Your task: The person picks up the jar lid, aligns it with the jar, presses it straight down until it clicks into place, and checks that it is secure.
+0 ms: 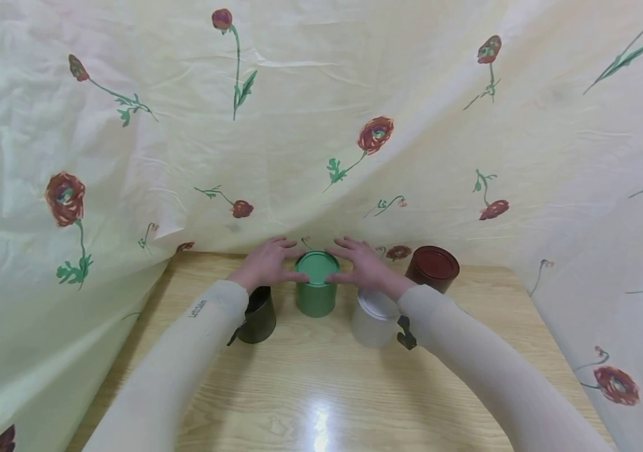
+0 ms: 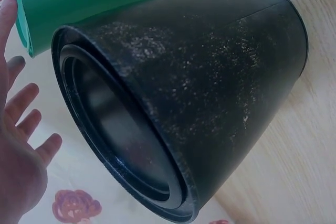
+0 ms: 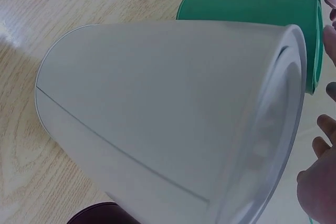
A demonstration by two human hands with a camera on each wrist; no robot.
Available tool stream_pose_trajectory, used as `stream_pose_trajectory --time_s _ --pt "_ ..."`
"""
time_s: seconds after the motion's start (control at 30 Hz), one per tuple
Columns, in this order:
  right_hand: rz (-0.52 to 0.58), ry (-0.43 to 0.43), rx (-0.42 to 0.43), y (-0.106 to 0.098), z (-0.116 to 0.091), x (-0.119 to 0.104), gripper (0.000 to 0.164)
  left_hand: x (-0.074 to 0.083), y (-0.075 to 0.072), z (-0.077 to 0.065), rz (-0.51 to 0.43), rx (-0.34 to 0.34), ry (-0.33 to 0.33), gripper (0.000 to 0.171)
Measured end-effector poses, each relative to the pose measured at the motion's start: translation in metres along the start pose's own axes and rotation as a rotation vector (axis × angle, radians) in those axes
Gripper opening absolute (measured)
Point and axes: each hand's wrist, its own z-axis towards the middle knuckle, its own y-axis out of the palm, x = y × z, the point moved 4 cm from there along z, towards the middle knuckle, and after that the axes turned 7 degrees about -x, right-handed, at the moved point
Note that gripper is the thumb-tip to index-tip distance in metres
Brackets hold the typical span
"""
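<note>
A green lidded can [image 1: 316,300] stands upright at the back of the table. My left hand [image 1: 267,262] is at its left side and my right hand [image 1: 366,265] at its right, fingers spread and thumbs overlapping the lid's edge in the head view. Under my left wrist stands a black can [image 2: 210,77], large in the left wrist view, its recessed lid facing the camera. Below my right wrist is a white can [image 3: 157,93], with a seam down its side. Both wrist views show fingers apart, near the green can's top rim.
A dark red can [image 1: 435,263] stands behind my right forearm, partly hidden by it. Cream cloth with red flowers [image 1: 298,157] hangs behind the wooden table [image 1: 310,376] and along both sides. Light glares off the tabletop near the front.
</note>
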Motion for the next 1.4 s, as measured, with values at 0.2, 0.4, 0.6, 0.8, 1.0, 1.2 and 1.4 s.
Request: stream_pose_trajectory --time_s 0.2,0.4,0.6,0.8,1.0,1.2,1.4 --pt "0.003 0.003 -0.001 -0.002 -0.003 -0.004 0.07 0.006 -0.001 0.003 -0.003 -0.002 0.02 0.077" --pt "-0.006 0.014 -0.028 -0.002 -0.005 -0.007 0.065 0.01 0.0 0.006 0.006 -0.015 0.036 0.075" --pt "0.004 0.032 -0.046 0.001 -0.008 -0.007 0.064 0.013 0.003 0.005 0.009 -0.023 0.036 0.073" --pt "0.04 0.059 -0.071 0.005 -0.007 -0.009 0.065 0.017 0.002 -0.001 0.021 -0.028 0.024 0.071" --pt "0.03 0.086 -0.069 0.002 -0.006 -0.013 0.064 0.021 -0.002 -0.001 0.064 -0.032 0.013 0.072" --pt "-0.024 0.084 -0.085 -0.001 -0.001 -0.016 0.063 0.017 -0.001 -0.001 0.051 -0.048 -0.017 0.071" --pt "-0.042 0.066 -0.054 -0.007 -0.002 -0.018 0.068 0.013 -0.004 -0.003 -0.009 -0.04 -0.026 0.073"
